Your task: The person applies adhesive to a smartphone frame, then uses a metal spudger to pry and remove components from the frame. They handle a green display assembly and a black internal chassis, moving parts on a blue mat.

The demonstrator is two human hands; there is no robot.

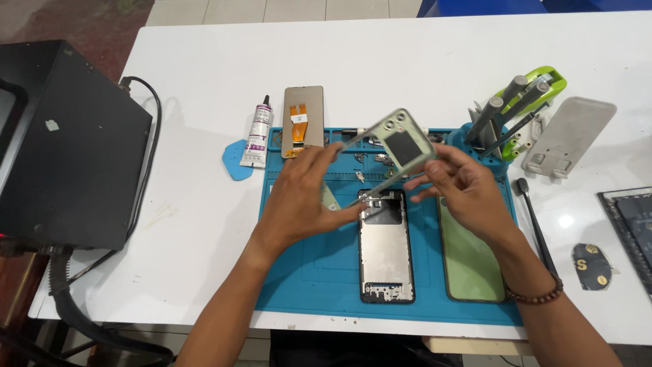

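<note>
Two phone shells [387,248] on blue mat [305,272], beneath raised frame [401,144].

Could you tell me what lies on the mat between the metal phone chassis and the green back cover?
Only bare blue mat lies between chassis and cover, head view.

bare blue mat [305,272] at lower left, tool stand [499,126] blocking right, glue tube [257,132] left
</note>
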